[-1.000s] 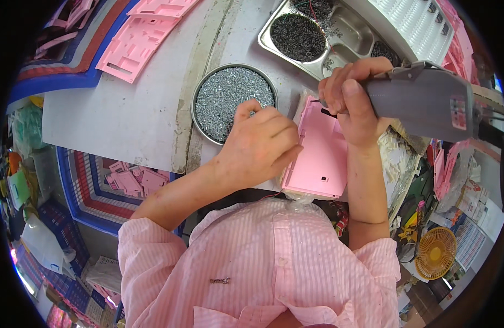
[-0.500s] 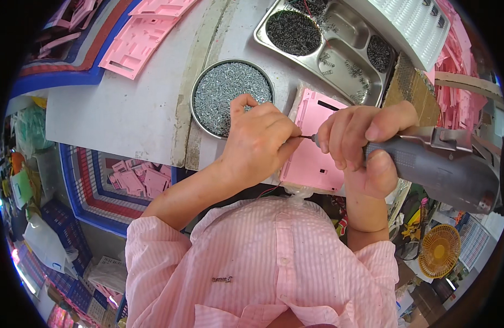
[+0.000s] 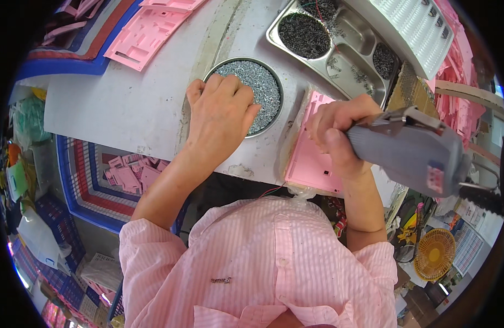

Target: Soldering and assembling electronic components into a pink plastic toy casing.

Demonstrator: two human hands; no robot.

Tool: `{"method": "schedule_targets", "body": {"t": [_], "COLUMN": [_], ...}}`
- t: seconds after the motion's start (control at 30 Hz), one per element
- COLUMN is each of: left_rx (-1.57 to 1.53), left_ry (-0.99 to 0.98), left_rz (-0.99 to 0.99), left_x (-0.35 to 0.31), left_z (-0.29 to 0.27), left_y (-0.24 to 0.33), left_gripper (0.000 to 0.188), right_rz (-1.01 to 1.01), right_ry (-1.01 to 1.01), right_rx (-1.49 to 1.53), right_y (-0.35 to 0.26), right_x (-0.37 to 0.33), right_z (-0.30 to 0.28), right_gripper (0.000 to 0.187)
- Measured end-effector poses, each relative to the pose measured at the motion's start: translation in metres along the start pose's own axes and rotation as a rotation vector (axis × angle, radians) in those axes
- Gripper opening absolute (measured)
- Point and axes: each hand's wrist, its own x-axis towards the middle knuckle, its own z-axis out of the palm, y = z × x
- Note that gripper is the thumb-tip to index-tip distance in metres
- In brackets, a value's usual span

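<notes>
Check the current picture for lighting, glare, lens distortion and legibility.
Head view: bright light across the white table, with a washed-out streak at the lower-left rim; head view: pale glints on the metal tray; head view: black fisheye border, the ridged white tray looking bowed; head view: small screws blending into grain, the right hand readable.

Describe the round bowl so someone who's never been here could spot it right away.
Find the pale table, then the left hand over it. Under that hand's fingers sits the round bowl, full of small silvery pieces. Unlike the steel tray beyond it to the right, it's circular, without compartments.
</notes>
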Motion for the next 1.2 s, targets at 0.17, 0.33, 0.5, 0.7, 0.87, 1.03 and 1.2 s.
{"method": "schedule_targets", "body": {"t": [0.17,0.33,0.5,0.7,0.87,1.03,1.2], "left_rx": [-0.035,-0.220,-0.244,-0.410,-0.422,-0.406,-0.380], "left_ry": [-0.041,-0.060,0.021,0.096,0.097,0.018,0.155], "left_rz": [0.050,0.071,0.241,0.296,0.341,0.389,0.116], "left_x": [-0.002,0.002,-0.017,-0.036,-0.043,-0.051,-0.035], "left_z": [0.002,-0.006,-0.007,-0.002,0.000,-0.011,-0.025], "left_y": [-0.011,-0.005,0.029,0.054,0.060,0.059,0.027], "left_gripper": [0.017,0.012,0.014,0.020,0.022,0.026,0.032], "right_rz": [0.012,0.009,0.007,-0.080,-0.048,-0.012,0.092], "right_ry": [0.078,-0.023,0.064,-0.043,0.011,0.009,0.094], "right_rx": [0.043,0.179,0.456,0.397,0.465,0.522,0.419], "right_y": [0.004,0.010,-0.045,-0.070,-0.071,-0.072,-0.058], "right_x": [0.000,-0.001,0.014,-0.010,-0.026,-0.042,-0.062], "right_z": [0.003,-0.006,-0.003,0.003,0.012,0.017,0.033], "right_gripper": [0.028,0.025,0.030,0.027,0.033,0.028,0.025]}}
